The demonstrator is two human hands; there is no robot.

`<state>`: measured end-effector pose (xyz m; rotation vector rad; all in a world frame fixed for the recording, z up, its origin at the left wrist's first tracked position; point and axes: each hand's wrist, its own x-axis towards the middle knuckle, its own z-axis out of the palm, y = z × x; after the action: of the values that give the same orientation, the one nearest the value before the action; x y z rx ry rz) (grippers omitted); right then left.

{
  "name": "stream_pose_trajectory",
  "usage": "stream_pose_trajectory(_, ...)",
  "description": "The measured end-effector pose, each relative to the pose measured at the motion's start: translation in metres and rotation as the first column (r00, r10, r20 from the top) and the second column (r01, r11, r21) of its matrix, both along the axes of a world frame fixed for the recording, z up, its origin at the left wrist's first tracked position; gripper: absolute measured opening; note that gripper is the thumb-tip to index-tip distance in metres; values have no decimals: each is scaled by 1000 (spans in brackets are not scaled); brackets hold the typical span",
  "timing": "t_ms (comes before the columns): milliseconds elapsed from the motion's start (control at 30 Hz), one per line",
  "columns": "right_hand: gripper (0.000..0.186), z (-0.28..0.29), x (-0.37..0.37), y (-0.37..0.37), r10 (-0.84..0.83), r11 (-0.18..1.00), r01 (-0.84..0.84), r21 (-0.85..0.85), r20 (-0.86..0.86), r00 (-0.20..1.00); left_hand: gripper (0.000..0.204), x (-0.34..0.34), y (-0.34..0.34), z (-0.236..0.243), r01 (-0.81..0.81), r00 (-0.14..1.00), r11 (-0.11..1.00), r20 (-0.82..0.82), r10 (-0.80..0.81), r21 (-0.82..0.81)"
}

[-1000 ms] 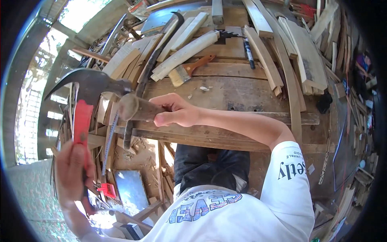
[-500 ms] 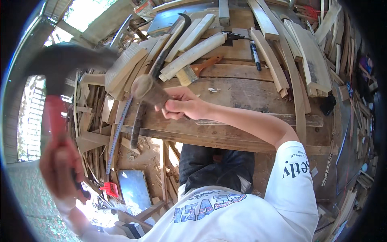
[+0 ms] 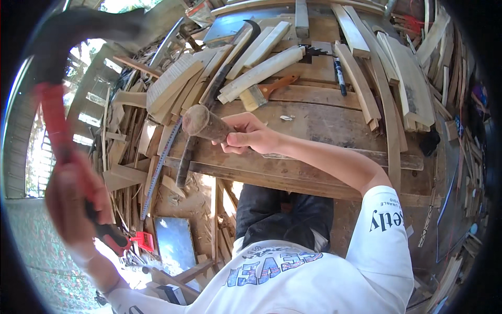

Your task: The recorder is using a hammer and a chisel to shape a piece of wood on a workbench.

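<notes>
My left hand [image 3: 73, 201], blurred by motion, is wrapped round the red and black handle of a claw hammer [image 3: 56, 118]. The hammer stands upright at the far left, its dark head at the top. Over the near part of the wooden workbench [image 3: 308, 112], my right hand [image 3: 248, 133] grips a short, thick round wooden piece [image 3: 201, 121]. Its blunt end faces left toward the hammer side, and the two are well apart. Whether the piece has a blade or shaft is hidden by my fingers. Beneath it runs a long curved-blade tool [image 3: 185, 162] with a dark handle.
A paintbrush [image 3: 256, 97], a marker [image 3: 340, 77] and several wood strips [image 3: 261, 73] lie on the bench. Planks [image 3: 410, 78] are stacked at the right. Left of the bench are a blue-white tape or ruler [image 3: 159, 167], scrap wood and a red dustpan-like thing [image 3: 144, 240].
The hammer has gone up, its head now nearer the upper left rim. My right hand still holds the wooden piece; the whole bench scene has shifted slightly right in the view.
</notes>
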<state>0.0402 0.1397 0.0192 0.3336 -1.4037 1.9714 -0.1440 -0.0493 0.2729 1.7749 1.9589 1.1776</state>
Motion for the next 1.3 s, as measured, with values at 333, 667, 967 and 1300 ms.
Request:
stream_pose_trajectory(333,38,-1,-2,5,8,1000,-7,23,-33,999,25,-20,-11,-38,136,990,932,5,-143,-335)
stream_pose_trajectory(667,41,-6,-3,9,-5,1000,5,0,-77,997,25,-3,8,-19,173,974,978,-128,-188,-119)
stream_pose_trajectory(967,46,-5,-2,12,-5,999,3,-50,-34,999,34,-14,18,-87,174,972,985,159,-171,-8)
stream_pose_trajectory(1300,53,-6,17,59,-188,883,138,-448,-69,980,29,-10,76,-258,-118,916,984,-396,56,-135)
